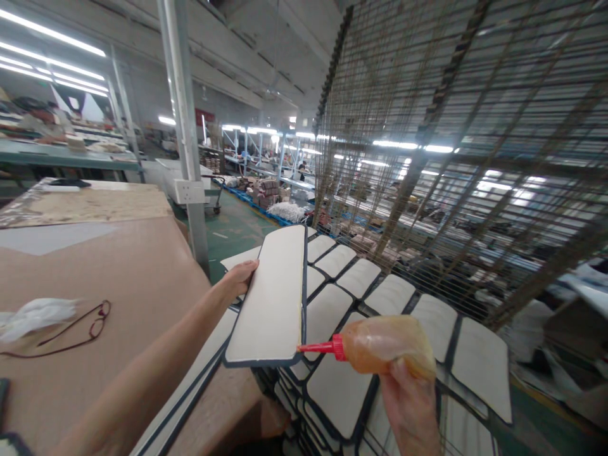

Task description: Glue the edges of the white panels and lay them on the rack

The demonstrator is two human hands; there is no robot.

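My left hand (243,277) grips the left edge of a cream panel (273,297) with a dark border, held up and tilted in front of me. In my right hand (409,396) is a squeeze bottle (387,345) of amber liquid, lying nearly level. Its red nozzle (318,348) points left, with the tip at the panel's lower right corner. A thin yellowish line runs along the panel's right edge. Similar dark-edged panels (339,386) lie in rows and layers below and behind the bottle.
Glasses (97,323) and white crumpled material (40,316) lie on a brown-covered table (156,266) at left. A metal post (183,114) stands beyond it. A large wire rack (427,114) slants over the right side.
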